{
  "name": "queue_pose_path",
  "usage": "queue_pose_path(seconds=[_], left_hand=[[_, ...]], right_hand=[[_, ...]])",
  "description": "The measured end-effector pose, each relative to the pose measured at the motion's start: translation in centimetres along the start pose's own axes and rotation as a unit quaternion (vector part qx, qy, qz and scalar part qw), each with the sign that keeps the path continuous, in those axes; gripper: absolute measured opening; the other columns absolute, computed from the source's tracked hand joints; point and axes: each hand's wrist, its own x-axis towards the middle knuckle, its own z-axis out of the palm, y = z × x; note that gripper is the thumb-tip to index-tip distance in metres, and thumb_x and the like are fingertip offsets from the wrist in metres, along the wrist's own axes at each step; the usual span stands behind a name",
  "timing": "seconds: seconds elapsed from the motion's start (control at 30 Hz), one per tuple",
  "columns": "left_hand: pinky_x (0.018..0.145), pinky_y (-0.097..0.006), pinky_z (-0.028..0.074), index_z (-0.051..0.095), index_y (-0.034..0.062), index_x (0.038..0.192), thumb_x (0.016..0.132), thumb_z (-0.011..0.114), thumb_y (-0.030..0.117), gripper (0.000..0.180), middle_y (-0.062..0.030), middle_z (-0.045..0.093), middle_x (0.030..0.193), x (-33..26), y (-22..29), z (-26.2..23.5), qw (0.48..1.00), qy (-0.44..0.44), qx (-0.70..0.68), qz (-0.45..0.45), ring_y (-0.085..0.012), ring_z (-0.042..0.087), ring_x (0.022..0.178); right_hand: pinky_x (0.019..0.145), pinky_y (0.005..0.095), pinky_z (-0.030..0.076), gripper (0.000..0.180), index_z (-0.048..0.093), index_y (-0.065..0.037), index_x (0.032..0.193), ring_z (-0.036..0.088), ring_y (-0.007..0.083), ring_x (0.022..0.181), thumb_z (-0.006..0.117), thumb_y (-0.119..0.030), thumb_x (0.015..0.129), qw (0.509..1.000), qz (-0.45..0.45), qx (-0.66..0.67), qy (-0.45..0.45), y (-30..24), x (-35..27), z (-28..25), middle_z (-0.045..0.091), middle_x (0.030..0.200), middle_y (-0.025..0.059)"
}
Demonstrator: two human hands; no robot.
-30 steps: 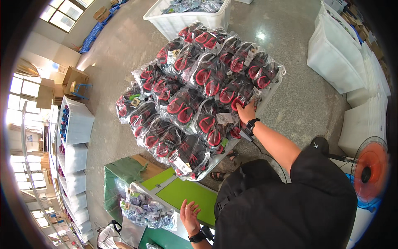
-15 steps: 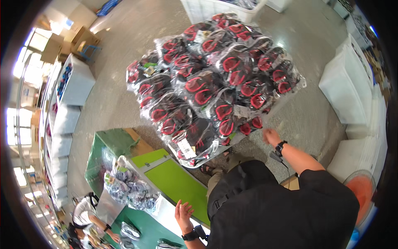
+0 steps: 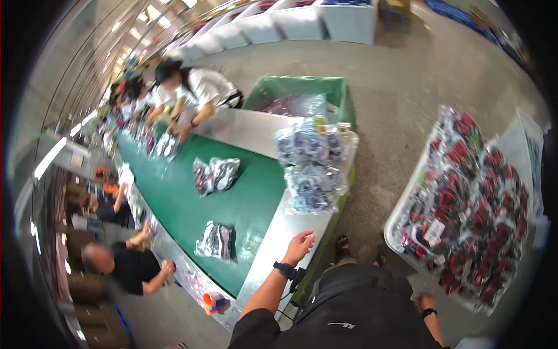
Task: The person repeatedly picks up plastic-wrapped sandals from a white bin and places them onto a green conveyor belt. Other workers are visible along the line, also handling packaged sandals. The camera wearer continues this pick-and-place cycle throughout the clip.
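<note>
My left hand [image 3: 299, 247] is empty, its fingers loosely spread, above the metal end plate [image 3: 264, 256] of a green conveyor belt [image 3: 174, 192]. Just beyond it, clear bags of blue-grey shoes [image 3: 314, 166] are piled at the belt's corner. Two separate bagged pairs of dark and white shoes, a farther one [image 3: 216, 175] and a nearer one [image 3: 215, 240], lie on the belt. Low at my right side, my right hand [image 3: 425, 301] holds nothing, fingers slightly bent. It is nearest a white bin [image 3: 401, 212] heaped with bagged black-and-red shoes [image 3: 465, 215].
Behind the belt's end stands a green-lined bin [image 3: 302, 84]. A co-worker in white [image 3: 203, 93] leans over the far side; another in black [image 3: 131, 264] stands on the left. An orange-and-blue tape dispenser [image 3: 215, 302] sits on the near edge. White bins [image 3: 349, 23] line the back.
My view has turned left, bringing the conveyor to the middle and the shoe-filled bin to the right. My left hand is now over the conveyor's end; my right hand is lower at my side.
</note>
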Motion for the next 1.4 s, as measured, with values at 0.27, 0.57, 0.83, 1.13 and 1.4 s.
queue_pose_path(seconds=[0.27,0.57,0.83,1.13,1.4], left_hand=[[0.081,-0.036,0.055,0.066,-0.0014,0.125,0.093,0.070,0.034,0.048,-0.0141,0.074,0.099,8.5,-5.0,-16.3,0.972,0.204,0.062,0.095,-0.0225,0.069,0.089],[0.108,-0.053,0.039,0.047,0.0062,0.145,0.077,0.081,0.026,0.079,-0.0209,0.058,0.131,1.1,-11.6,-30.7,0.769,0.527,0.358,-0.057,-0.0390,0.052,0.126],[0.111,-0.050,0.039,0.021,0.0212,0.162,0.063,0.092,0.015,0.122,-0.0202,0.045,0.142,0.4,-14.1,-33.7,0.767,0.465,0.419,-0.142,-0.0395,0.046,0.131],[0.105,-0.043,0.049,0.033,-0.0005,0.155,0.091,0.063,0.013,0.072,-0.0173,0.058,0.141,-2.5,-12.2,-38.8,0.778,0.593,-0.147,0.142,-0.0289,0.063,0.120],[0.096,-0.048,0.054,0.061,0.0044,0.131,0.096,0.048,0.041,0.052,-0.0123,0.070,0.124,-7.9,-11.6,-27.3,0.641,0.245,-0.711,0.152,-0.0299,0.069,0.108]], right_hand=[[0.055,0.0315,0.054,0.030,0.061,-0.006,0.123,0.066,0.0186,0.068,0.060,-0.026,0.100,0.988,-0.065,-0.140,-0.006,-12.7,-3.4,9.3,0.067,0.087,0.0072],[0.072,0.0264,0.053,0.033,0.063,0.003,0.124,0.067,0.0129,0.079,0.064,-0.018,0.099,0.928,-0.221,-0.290,-0.080,-16.5,-5.6,16.9,0.072,0.095,0.0070],[0.077,0.0292,0.053,0.031,0.066,0.005,0.119,0.066,0.0133,0.082,0.067,-0.012,0.094,0.838,-0.268,-0.448,-0.157,-28.8,-12.5,27.2,0.071,0.094,0.0074],[0.074,0.0248,0.048,0.031,0.061,0.005,0.124,0.056,0.0073,0.079,0.064,-0.008,0.097,0.719,-0.434,-0.443,-0.313,-42.8,-20.5,51.3,0.061,0.088,0.0005],[0.082,0.0236,0.049,0.034,0.059,0.006,0.128,0.058,0.0060,0.089,0.063,-0.010,0.099,0.655,-0.411,-0.444,-0.452,-44.6,-24.5,67.6,0.063,0.097,-0.0001]])
